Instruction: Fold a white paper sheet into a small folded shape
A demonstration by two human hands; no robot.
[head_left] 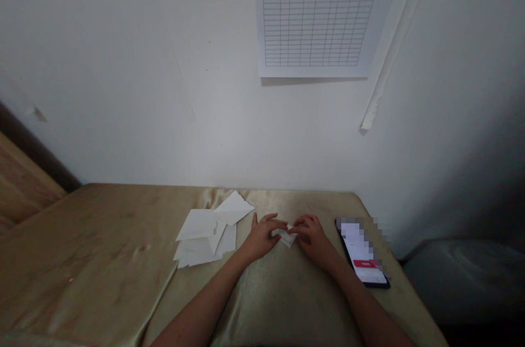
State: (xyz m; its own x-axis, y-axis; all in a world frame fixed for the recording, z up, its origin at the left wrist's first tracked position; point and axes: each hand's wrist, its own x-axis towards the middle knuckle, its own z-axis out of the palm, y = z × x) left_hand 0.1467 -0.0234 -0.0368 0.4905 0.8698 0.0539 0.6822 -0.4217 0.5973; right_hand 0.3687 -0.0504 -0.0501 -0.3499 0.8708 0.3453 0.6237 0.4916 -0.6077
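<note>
A small piece of folded white paper lies on the cloth-covered table between my two hands. My left hand pinches its left side, thumb and index finger at the edge, with the other fingers raised. From the right, my right hand has its fingertips closed on the paper's upper right part. Left of my left hand is a loose, overlapping pile of white paper sheets, with a creased sheet on top at the back.
A phone with a lit screen, partly blurred, lies right of my right hand near the table's right edge. Behind the table rises a white wall bearing a printed grid sheet. A wooden panel stands at far left.
</note>
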